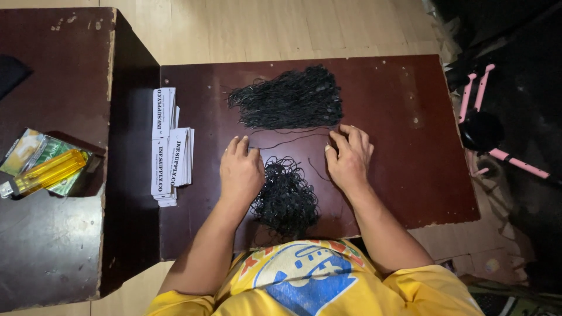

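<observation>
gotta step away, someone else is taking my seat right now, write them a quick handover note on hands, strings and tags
Left hand: flat on the dark brown table, palm down, holding nothing, beside the tangled pile of black strings.
Right hand: fingertips pressing a single black string laid across the table, just below the straightened bundle of black strings.
White paper tags: stacked at the table's left edge, untouched by either hand.
Done: one bundle lies sorted at the far side.
Left: the tangled pile near the body looks unsorted; no string can be seen on any tag.
</observation>
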